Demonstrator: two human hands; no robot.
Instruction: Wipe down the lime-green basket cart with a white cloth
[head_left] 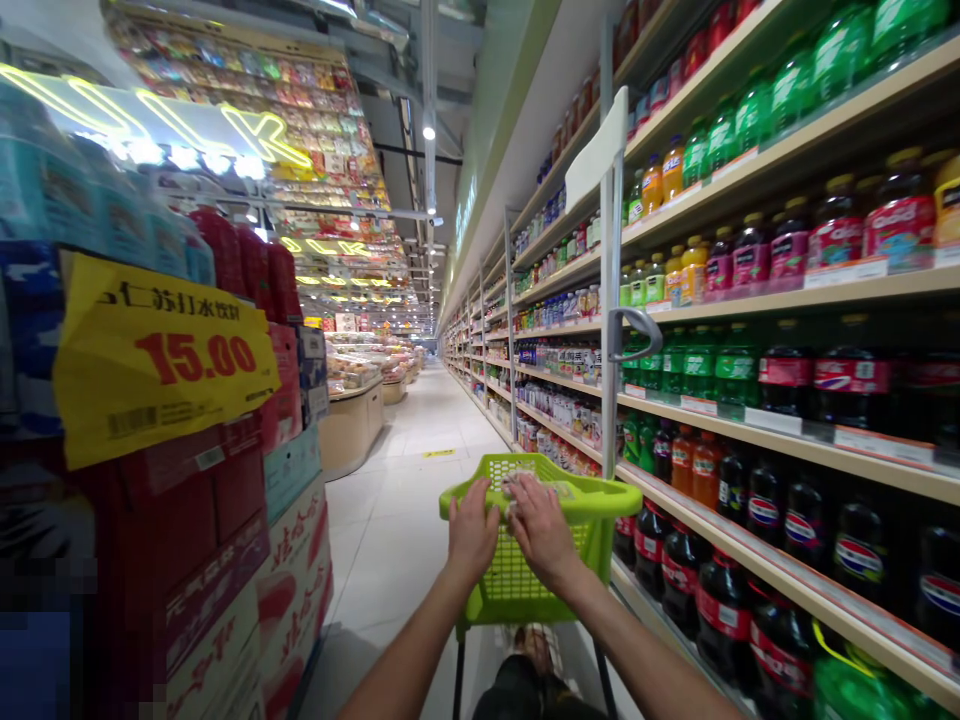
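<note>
A lime-green shopping cart (517, 600) stands right in front of me, its basket latticed with small holes. My left hand (474, 530) is closed around the left part of the cart's handle (607, 497), thumb toward the middle. Just right of it, my right hand (541, 530) lies over the handle with its fingers bent forward. Under and beside those fingers shows a pale, crumpled piece (516, 482), like a tissue or thin plastic; its exact kind is unclear. What lies in the basket is mostly hidden by my hands.
Shelves of soda bottles (765, 500) line the right side closely. On the left, stacked drink cartons (292, 590) carry a yellow price sign (165, 360). A tiled aisle (420, 420) runs ahead past display counters (349, 430). A grey hook (637, 335) juts from a shelf post.
</note>
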